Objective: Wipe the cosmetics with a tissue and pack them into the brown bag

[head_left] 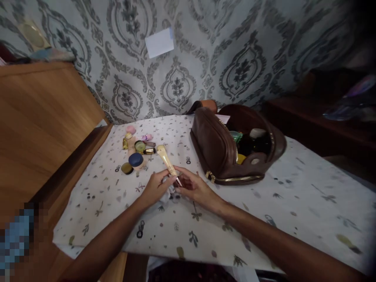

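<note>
Between my two hands is a pale yellow cosmetic squeeze tube, tilted with its wide flat end away from me and its shiny cap end towards me. My left hand is closed on the tube's near part, thumb on top. From the other side my right hand has its fingers closed around the cap end. Something whitish shows under the fingers, too unclear to name. Left of the tube lie a jar with a navy lid, a round olive-gold compact and a black-and-gold lipstick.
An unzipped brown leather toiletry bag with items inside stands at right on the patterned white cloth. More small cosmetics, including a pink piece, lie at left. A wooden cabinet borders the left; a patterned wall stands behind.
</note>
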`<state>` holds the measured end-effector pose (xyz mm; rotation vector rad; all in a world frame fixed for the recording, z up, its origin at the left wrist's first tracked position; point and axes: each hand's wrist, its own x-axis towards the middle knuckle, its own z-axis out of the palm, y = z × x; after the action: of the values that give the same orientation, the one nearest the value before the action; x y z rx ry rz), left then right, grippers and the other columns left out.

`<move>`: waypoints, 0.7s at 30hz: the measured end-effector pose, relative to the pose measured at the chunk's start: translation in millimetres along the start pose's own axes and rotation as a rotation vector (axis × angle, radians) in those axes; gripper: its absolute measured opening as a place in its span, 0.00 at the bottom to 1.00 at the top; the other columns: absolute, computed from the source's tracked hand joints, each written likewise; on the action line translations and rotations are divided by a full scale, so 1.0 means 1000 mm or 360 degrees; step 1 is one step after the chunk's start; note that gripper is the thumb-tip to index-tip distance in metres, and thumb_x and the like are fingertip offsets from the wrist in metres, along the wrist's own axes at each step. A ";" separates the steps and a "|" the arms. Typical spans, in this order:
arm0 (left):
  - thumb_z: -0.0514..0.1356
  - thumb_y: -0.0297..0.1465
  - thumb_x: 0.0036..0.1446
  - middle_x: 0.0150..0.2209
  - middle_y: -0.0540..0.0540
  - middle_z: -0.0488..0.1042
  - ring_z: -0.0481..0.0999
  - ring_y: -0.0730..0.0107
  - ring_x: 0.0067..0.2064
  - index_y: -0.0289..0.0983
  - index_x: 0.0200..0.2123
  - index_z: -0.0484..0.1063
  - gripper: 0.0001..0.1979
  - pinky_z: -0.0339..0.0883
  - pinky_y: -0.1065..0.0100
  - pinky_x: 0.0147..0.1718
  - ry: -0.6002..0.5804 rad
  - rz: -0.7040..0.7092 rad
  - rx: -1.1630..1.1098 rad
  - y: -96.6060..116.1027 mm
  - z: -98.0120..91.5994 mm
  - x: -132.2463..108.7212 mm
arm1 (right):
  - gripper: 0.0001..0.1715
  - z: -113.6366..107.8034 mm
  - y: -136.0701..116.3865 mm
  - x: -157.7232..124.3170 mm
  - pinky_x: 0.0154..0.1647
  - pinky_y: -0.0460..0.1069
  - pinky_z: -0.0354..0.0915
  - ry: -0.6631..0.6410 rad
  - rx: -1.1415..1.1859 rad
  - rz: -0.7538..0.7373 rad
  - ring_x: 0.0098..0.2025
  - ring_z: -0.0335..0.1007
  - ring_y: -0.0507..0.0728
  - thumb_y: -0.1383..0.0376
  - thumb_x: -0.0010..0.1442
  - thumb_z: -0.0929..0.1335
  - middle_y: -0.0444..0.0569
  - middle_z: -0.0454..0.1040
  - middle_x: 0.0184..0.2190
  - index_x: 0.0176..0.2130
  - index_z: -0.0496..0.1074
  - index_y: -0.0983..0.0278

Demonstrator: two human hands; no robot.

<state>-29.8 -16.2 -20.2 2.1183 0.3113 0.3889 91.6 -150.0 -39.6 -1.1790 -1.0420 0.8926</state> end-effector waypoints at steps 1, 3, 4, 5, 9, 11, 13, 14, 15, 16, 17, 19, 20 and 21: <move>0.53 0.44 0.63 0.34 0.48 0.75 0.72 0.67 0.37 0.35 0.38 0.74 0.19 0.65 0.70 0.39 0.0008 -0.0002 -0.0001 0.000 -0.001 -0.001 | 0.30 -0.001 0.001 -0.001 0.42 0.50 0.66 0.0022 -0.0099 -0.0011 0.39 0.68 0.53 0.61 0.56 0.70 0.46 0.72 0.38 0.57 0.65 0.62; 0.52 0.44 0.63 0.32 0.48 0.73 0.71 0.68 0.35 0.35 0.35 0.72 0.19 0.64 0.70 0.37 0.0074 -0.0027 0.0021 0.000 -0.003 -0.002 | 0.27 -0.003 0.001 -0.004 0.41 0.50 0.68 0.0106 -0.0319 -0.0018 0.40 0.69 0.54 0.62 0.58 0.68 0.48 0.72 0.40 0.56 0.67 0.62; 0.51 0.44 0.63 0.29 0.49 0.71 0.69 0.69 0.33 0.36 0.33 0.70 0.19 0.62 0.71 0.35 0.0136 -0.0066 0.0043 0.000 -0.005 -0.002 | 0.25 -0.005 0.001 -0.006 0.40 0.50 0.68 0.0146 -0.0434 -0.0009 0.39 0.69 0.54 0.63 0.58 0.68 0.48 0.72 0.40 0.55 0.67 0.62; 0.51 0.45 0.63 0.27 0.51 0.69 0.67 0.71 0.30 0.36 0.32 0.68 0.18 0.61 0.71 0.32 0.0214 -0.0115 0.0077 0.000 -0.008 -0.003 | 0.24 -0.006 -0.001 -0.007 0.39 0.49 0.68 0.0184 -0.0545 0.0010 0.38 0.69 0.54 0.64 0.57 0.68 0.48 0.72 0.38 0.53 0.68 0.63; 0.51 0.44 0.63 0.25 0.54 0.62 0.60 0.74 0.25 0.38 0.31 0.63 0.15 0.55 0.71 0.28 0.0589 -0.0177 0.0296 0.001 -0.020 -0.006 | 0.11 -0.010 -0.011 -0.009 0.35 0.47 0.65 0.0235 -0.0940 0.0093 0.32 0.69 0.52 0.68 0.56 0.66 0.45 0.73 0.32 0.42 0.70 0.64; 0.51 0.42 0.64 0.29 0.53 0.64 0.60 0.74 0.26 0.38 0.36 0.63 0.13 0.56 0.71 0.29 0.0634 -0.0131 0.0380 0.003 -0.021 -0.008 | 0.09 -0.010 -0.015 -0.009 0.35 0.48 0.63 0.0220 -0.1148 0.0073 0.33 0.69 0.53 0.70 0.56 0.66 0.46 0.74 0.33 0.39 0.71 0.64; 0.53 0.39 0.63 0.35 0.50 0.66 0.63 0.73 0.29 0.38 0.43 0.63 0.11 0.59 0.70 0.32 0.0550 -0.0055 0.0436 0.006 -0.017 -0.012 | 0.07 -0.009 -0.016 -0.010 0.36 0.48 0.61 0.0209 -0.1347 0.0018 0.35 0.68 0.54 0.70 0.57 0.66 0.47 0.74 0.33 0.38 0.72 0.64; 0.54 0.37 0.62 0.39 0.48 0.66 0.66 0.71 0.33 0.38 0.46 0.61 0.12 0.62 0.69 0.35 0.0491 0.0016 0.0468 0.007 -0.014 -0.014 | 0.06 -0.009 -0.015 -0.010 0.37 0.48 0.61 0.0205 -0.1423 -0.0015 0.36 0.68 0.55 0.71 0.57 0.66 0.48 0.73 0.33 0.37 0.72 0.64; 0.54 0.34 0.61 0.42 0.46 0.66 0.68 0.68 0.38 0.37 0.47 0.60 0.13 0.63 0.67 0.39 0.0433 0.0111 0.0505 0.009 -0.010 -0.016 | 0.05 -0.008 -0.014 -0.010 0.38 0.49 0.61 0.0196 -0.1479 -0.0043 0.37 0.68 0.56 0.71 0.57 0.66 0.48 0.73 0.33 0.36 0.72 0.65; 0.55 0.31 0.60 0.44 0.44 0.65 0.68 0.65 0.43 0.37 0.48 0.60 0.13 0.64 0.65 0.44 0.0370 0.0219 0.0549 0.009 -0.005 -0.018 | 0.05 -0.008 -0.014 -0.010 0.39 0.49 0.60 0.0184 -0.1516 -0.0064 0.37 0.67 0.56 0.71 0.58 0.66 0.49 0.72 0.33 0.35 0.72 0.65; 0.54 0.28 0.59 0.45 0.42 0.65 0.67 0.62 0.47 0.36 0.48 0.60 0.14 0.64 0.64 0.47 0.0300 0.0327 0.0596 0.010 -0.001 -0.019 | 0.04 -0.008 -0.013 -0.010 0.39 0.49 0.60 0.0170 -0.1536 -0.0076 0.37 0.67 0.56 0.71 0.58 0.66 0.49 0.71 0.33 0.35 0.72 0.65; 0.53 0.24 0.59 0.45 0.41 0.64 0.66 0.61 0.49 0.36 0.48 0.61 0.14 0.64 0.62 0.50 0.0154 0.0512 0.0683 0.009 0.007 -0.021 | 0.05 -0.008 -0.013 -0.011 0.39 0.49 0.59 0.0127 -0.1536 -0.0072 0.37 0.66 0.56 0.71 0.59 0.66 0.48 0.70 0.32 0.35 0.72 0.65; 0.52 0.22 0.59 0.45 0.40 0.64 0.66 0.61 0.49 0.35 0.48 0.62 0.14 0.64 0.62 0.50 0.0100 0.0590 0.0726 0.008 0.010 -0.022 | 0.06 -0.008 -0.014 -0.011 0.38 0.49 0.59 0.0099 -0.1529 -0.0058 0.36 0.66 0.55 0.71 0.59 0.66 0.48 0.70 0.31 0.35 0.73 0.65; 0.51 0.21 0.59 0.45 0.40 0.64 0.66 0.61 0.49 0.35 0.48 0.64 0.14 0.64 0.62 0.49 0.0068 0.0656 0.0769 0.007 0.012 -0.022 | 0.06 -0.007 -0.015 -0.011 0.37 0.48 0.58 0.0076 -0.1524 -0.0040 0.35 0.65 0.55 0.72 0.59 0.65 0.48 0.70 0.31 0.34 0.73 0.66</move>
<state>-44.7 -37.0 -24.5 2.6576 -0.0196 0.6490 95.9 -164.7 -27.5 -1.9452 -1.4989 0.3046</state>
